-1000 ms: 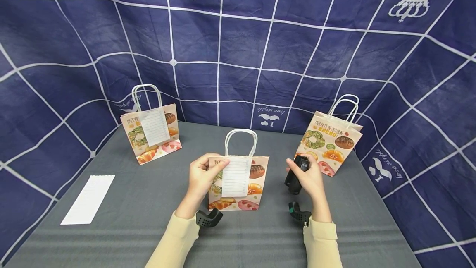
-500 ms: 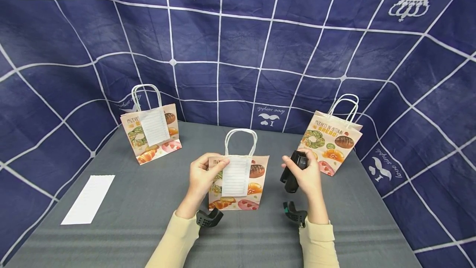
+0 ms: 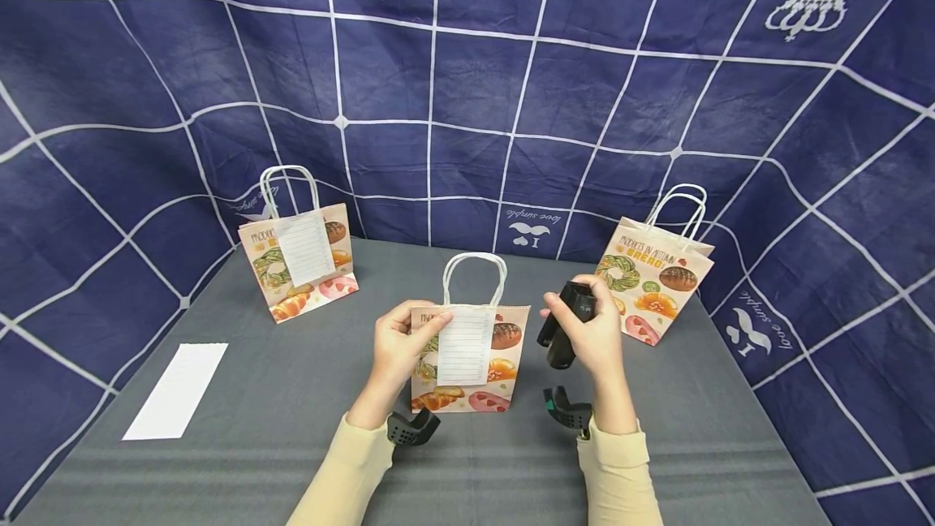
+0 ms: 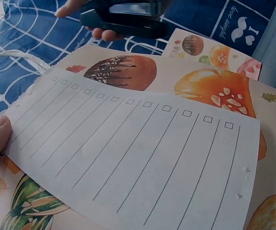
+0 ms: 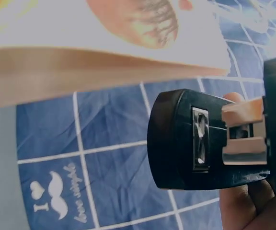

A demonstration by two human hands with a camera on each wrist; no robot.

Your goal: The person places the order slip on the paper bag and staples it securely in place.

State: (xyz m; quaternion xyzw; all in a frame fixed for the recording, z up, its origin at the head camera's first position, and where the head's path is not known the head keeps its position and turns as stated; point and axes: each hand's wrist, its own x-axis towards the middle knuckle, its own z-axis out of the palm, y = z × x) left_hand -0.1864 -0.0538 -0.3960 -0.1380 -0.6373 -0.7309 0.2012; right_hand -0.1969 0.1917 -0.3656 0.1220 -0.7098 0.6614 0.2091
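In the middle of the table stands a paper bag (image 3: 504,364) printed with breads, its white handles upright. A lined paper slip (image 3: 464,347) with small checkboxes lies against its front. My left hand (image 3: 398,341) pinches the slip and the bag's top edge together, the thumb in front. Right of the bag, my right hand (image 3: 595,331) grips a black stapler (image 3: 566,327), raised and tilted. In the right wrist view the jaws of the stapler (image 5: 181,139) gape apart, close beside the bag's side. Several fingers are hidden behind the stapler and the bag.
A second bread-print bag (image 3: 339,266), with a slip (image 3: 305,246) on its front, stands at the back left. A third bag (image 3: 653,286) leans at the back right. Another white slip (image 3: 175,392) lies flat at the left. A blue curtain (image 3: 467,104) hangs behind the table.
My right hand has moved left and slightly up with the stapler, closer to the middle bag. The left hand, the slip and the bags stay in place.
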